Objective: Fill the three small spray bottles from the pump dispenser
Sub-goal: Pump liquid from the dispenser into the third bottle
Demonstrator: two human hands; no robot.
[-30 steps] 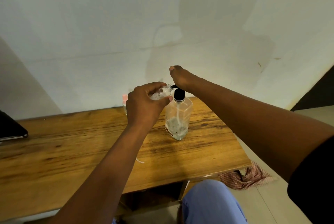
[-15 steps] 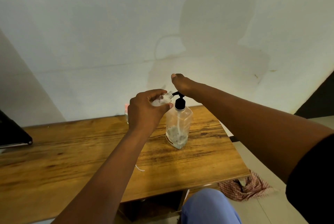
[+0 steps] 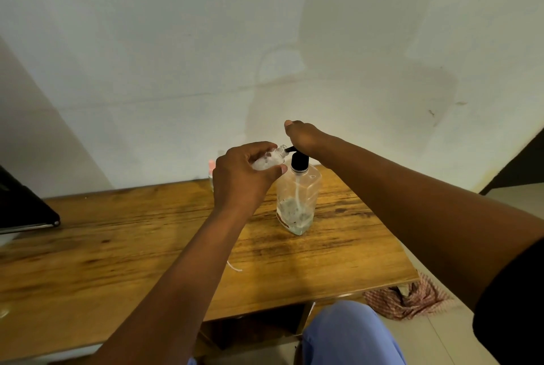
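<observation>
Mid-fill: left hand (image 3: 244, 179) grips small spray bottle (image 3: 269, 160), mouth at nozzle, 9 o'clock of pump dispenser (image 3: 298, 197). Right hand (image 3: 303, 136) presses pump head; curl unclear. Dispenser low. Other bottles' fill status can't be judged.

Body obs., head view:
- Both forearms bare from wrist to above elbow; no watch, rings or bands seen on left hand (image 3: 244, 176) or right hand (image 3: 303, 136).
- Dark (black) short sleeve (image 3: 512, 303) on right upper arm, edge cut straight, no print visible.
- Left upper arm out of frame; sleeve n/a.
- Light blue trousers (image 3: 350, 335), plain fabric, one knee visible at bottom centre. Thumbnail on left hand short.
</observation>
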